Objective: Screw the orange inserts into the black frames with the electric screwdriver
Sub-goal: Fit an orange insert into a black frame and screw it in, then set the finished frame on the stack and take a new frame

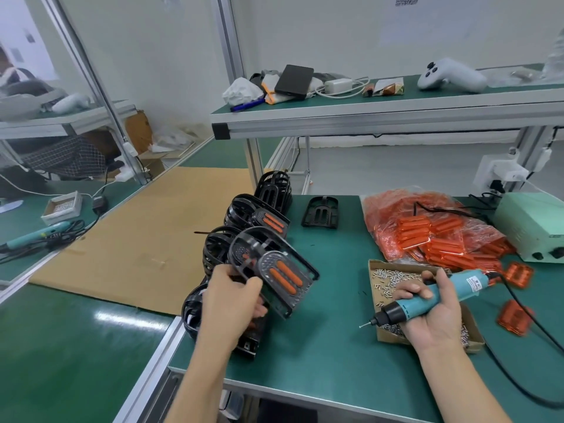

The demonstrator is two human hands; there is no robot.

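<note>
Head view, item by item. One black frame with two orange strips of insert showing through its slots is held in your left hand, fingers curled round its lower end; it hangs tilted above the left edge of the green bench, long axis running from lower left up toward the right. One electric screwdriver, teal, lies in your right hand, which grips its barrel; long axis near level, bit pointing left toward the held frame, one screw at the tip. Below that hand: one cardboard tray of screws, near the bench's right edge. Along the left edge behind your left hand: a row of stacked frames, number uncertain, at least one showing orange strips. One bare frame lies flat near the far edge. One clear bag of orange inserts at the far right; two loose inserts beside the tray.
</note>
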